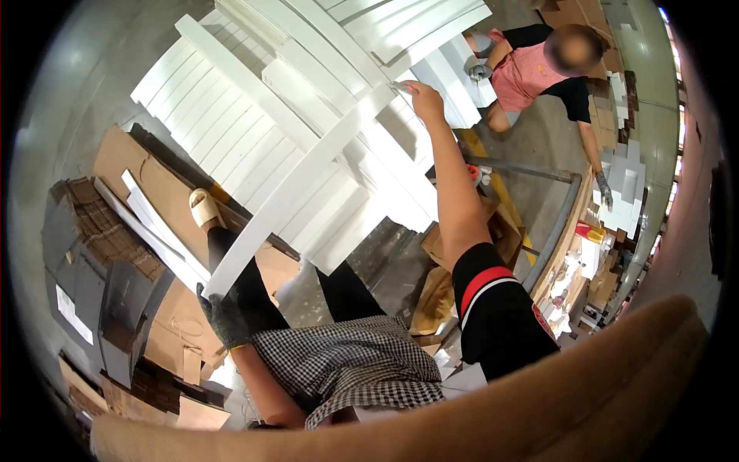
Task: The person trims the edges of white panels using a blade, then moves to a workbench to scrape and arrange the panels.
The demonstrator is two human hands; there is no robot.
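Note:
A long white board [296, 189] slants across the view over a stack of white slatted panels [223, 115]. My left hand [223, 317], in a dark glove, is closed on the board's lower end. At its upper end is my right hand [425, 102], bare and with the arm stretched out. Its fingers are pinched around a small, thin greyish thing [399, 86] beside the board's tip, too small to name. More white boards [319, 77] lie on the stack beneath.
A co-worker [531, 69] in a pink top and gloves crouches at the upper right. A grey metal frame [550, 231] stands right of my arm. Flattened cardboard [173, 331] and grey pieces [85, 292] lie at left. Boxes and white parts [623, 181] line the right side.

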